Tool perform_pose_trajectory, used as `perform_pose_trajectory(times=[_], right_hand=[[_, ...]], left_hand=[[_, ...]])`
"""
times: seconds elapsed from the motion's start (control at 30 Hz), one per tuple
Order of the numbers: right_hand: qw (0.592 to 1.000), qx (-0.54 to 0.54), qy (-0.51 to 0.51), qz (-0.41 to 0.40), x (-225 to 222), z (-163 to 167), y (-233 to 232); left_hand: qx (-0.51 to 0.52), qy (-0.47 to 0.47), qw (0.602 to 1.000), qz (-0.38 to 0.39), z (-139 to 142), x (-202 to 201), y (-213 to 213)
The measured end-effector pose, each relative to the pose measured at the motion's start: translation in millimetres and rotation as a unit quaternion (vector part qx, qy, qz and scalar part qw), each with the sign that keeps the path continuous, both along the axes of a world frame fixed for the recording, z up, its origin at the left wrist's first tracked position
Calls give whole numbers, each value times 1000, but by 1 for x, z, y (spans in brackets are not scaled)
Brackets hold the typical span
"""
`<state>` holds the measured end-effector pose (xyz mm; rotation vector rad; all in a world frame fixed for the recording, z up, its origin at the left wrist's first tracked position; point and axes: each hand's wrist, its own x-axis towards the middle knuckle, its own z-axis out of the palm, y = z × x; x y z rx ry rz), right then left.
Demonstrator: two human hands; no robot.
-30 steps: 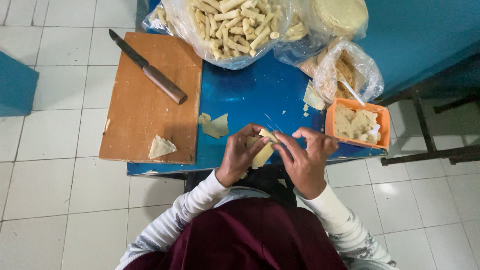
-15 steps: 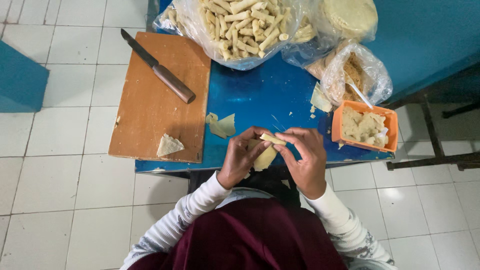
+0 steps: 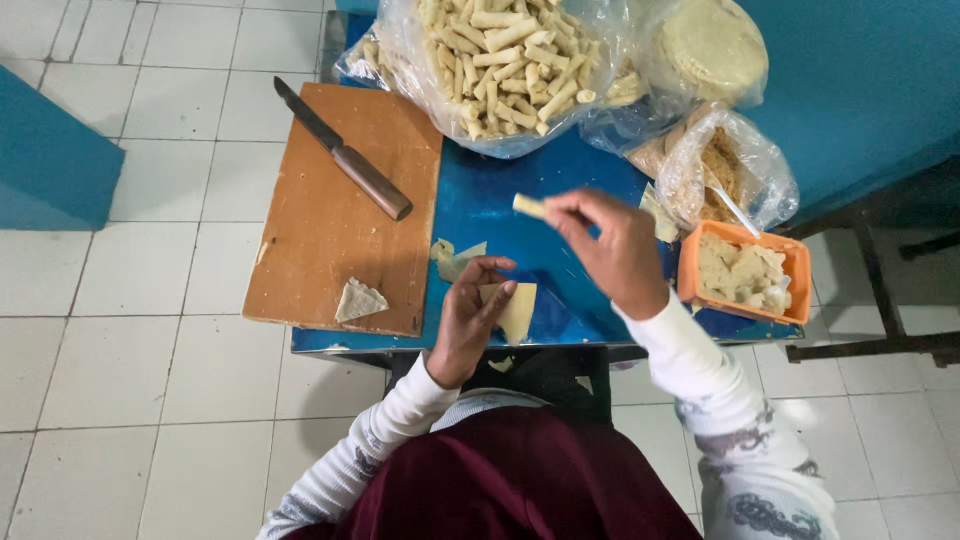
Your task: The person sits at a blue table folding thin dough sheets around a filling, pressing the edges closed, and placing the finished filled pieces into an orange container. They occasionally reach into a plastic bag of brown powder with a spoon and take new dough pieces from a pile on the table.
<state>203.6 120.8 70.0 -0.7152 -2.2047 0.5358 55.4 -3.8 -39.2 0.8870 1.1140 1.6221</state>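
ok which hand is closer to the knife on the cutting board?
Left. The left hand sits at the table's near edge beside the cutting board, below and right of the knife. The right hand is farther right over the blue table, holding a rolled piece.
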Motion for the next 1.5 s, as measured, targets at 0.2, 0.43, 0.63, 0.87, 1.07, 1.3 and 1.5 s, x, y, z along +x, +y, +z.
perform_pose_trajectory(times=[0.2, 0.43, 0.63, 0.87, 1.07, 1.3, 1.5], right_hand=[[985, 86, 149, -13, -73, 41, 128], [994, 20, 102, 40, -54, 39, 94], [995, -52, 57, 56, -10, -11, -34], [989, -71, 125, -42, -2, -35, -45], [989, -68, 130, -29, 0, -46, -48], [944, -294, 151, 7, 12, -61, -39], [860, -432, 252, 100, 18, -79, -33]], left_hand=[[54, -50, 997, -6, -1, -4, 2], [70, -55, 996, 20, 8, -9, 12], [93, -149, 984, 24, 13, -7, 28], [104, -182, 978, -12, -9, 8, 40], [111, -154, 982, -19, -15, 10, 41], [100, -112, 988, -28, 0, 8, 35], [88, -73, 993, -24, 3, 12, 36]])
